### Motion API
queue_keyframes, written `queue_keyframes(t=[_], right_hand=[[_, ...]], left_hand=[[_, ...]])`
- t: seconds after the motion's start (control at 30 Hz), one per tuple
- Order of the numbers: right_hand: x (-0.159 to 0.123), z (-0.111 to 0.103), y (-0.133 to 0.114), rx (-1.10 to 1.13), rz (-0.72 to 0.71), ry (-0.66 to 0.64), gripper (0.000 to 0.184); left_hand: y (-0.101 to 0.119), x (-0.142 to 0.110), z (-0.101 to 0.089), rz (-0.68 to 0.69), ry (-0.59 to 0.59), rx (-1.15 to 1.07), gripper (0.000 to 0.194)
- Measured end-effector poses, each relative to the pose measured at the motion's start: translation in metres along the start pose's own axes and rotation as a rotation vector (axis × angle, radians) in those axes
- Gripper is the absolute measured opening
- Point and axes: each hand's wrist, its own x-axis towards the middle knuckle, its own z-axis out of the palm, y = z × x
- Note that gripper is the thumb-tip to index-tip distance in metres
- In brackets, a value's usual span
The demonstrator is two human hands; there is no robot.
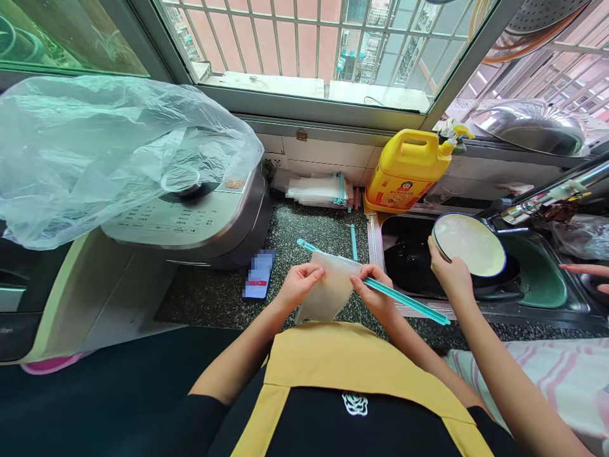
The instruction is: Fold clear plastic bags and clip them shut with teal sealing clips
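Note:
Close in front of the yellow apron, my left hand (301, 287) pinches the side of a small frosted plastic bag (330, 289). My right hand (375, 292) is closed around a long teal bag-sealing stick (409, 303) at the bag's upper right corner. The teal strip runs along the bag's top edge and sticks out past both sides. What is inside the bag, if anything, I cannot make out. A shorter teal stick (354, 242) lies on the counter just behind the bag. To the left of my left hand is a phone (259, 274), its screen partly blurred.
A rice cooker (190, 219) under a big clear plastic bag (109, 152) stands left. Behind are a pack of bags (318, 190) and a yellow jug (406, 171). At right, another person's hand (451, 276) holds a blue-rimmed bowl (470, 244) over the sink (547, 270).

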Motion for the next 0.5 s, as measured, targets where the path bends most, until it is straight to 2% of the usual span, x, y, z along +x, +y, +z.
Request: queue_keyframes(t=[0.13,0.23,0.33,0.5], right_hand=[[-0.012,-0.017,-0.021,0.130,0.039,-0.033,0.048],[-0.022,-0.015,-0.039,0.178,0.055,-0.082,0.036],[-0.037,0.015,-0.061,0.205,0.069,-0.087,0.011],[-0.057,0.075,-0.094,0.308,0.072,-0.131,0.014]], left_hand=[[-0.002,0.000,0.001,-0.008,-0.020,-0.008,0.038],[-0.001,0.000,0.000,-0.018,-0.018,-0.016,0.040],[-0.001,0.000,-0.001,-0.032,-0.004,-0.025,0.043],[-0.002,0.001,0.001,-0.092,-0.008,-0.143,0.047]])
